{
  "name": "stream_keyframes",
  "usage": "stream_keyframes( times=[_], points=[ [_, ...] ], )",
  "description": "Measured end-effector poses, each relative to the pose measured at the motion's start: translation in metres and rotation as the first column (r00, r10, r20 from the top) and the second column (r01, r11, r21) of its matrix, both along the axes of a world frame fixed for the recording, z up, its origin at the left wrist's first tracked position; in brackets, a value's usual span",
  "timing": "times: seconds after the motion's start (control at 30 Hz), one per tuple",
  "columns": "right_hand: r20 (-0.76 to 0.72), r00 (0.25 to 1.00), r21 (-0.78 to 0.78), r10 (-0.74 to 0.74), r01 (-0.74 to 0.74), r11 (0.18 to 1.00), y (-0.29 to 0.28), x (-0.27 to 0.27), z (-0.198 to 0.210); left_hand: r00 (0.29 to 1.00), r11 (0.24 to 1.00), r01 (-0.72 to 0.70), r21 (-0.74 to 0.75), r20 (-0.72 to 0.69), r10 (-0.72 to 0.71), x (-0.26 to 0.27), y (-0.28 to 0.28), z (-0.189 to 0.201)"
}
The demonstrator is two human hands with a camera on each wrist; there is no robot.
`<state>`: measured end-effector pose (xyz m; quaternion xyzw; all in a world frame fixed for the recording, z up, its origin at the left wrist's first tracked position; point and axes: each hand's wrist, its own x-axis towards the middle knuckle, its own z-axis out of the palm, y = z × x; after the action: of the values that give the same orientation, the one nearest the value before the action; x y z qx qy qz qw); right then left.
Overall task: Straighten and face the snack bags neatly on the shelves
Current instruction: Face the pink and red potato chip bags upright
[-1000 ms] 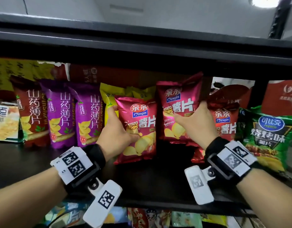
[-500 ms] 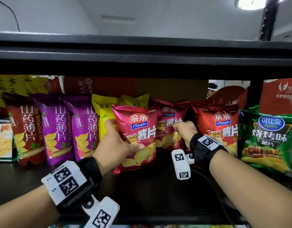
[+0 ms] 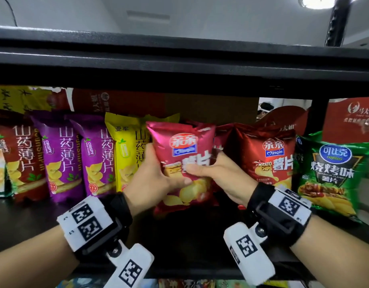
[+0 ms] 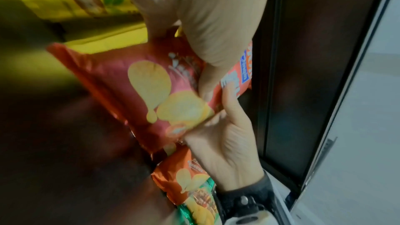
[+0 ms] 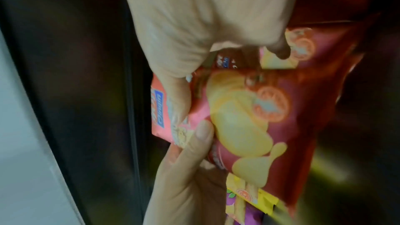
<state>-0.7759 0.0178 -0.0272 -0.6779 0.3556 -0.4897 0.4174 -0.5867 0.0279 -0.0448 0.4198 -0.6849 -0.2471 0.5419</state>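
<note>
Pink chip bag (image 3: 180, 161) upright, gripped between both hands (image 3: 185, 177)

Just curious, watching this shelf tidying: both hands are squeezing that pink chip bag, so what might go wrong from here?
1. The left hand and right hand both grip the pink chip bag mid-front; squeezing could crush chips.
2. The bag sits tight between the yellow bag and the red bag; shifting it may knock either one askew.
3. Another pink bag hides behind; it might stay crooked.
</note>
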Motion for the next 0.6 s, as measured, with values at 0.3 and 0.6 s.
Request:
stream_keyframes(
  times=[0.3,0.6],
  points=[
    [0.010,0.960,-0.012,-0.279,0.279,0.960,-0.009,-0.037,0.004,0.905,0.840,-0.289,-0.458,0.155,0.396,0.017,-0.005,0.067],
    [-0.028,0.956,0.024,-0.293,0.293,0.956,-0.008,-0.038,0.008,0.263,0.837,-0.431,-0.336,0.841,0.473,-0.004,-0.052,0.123]
  ],
)
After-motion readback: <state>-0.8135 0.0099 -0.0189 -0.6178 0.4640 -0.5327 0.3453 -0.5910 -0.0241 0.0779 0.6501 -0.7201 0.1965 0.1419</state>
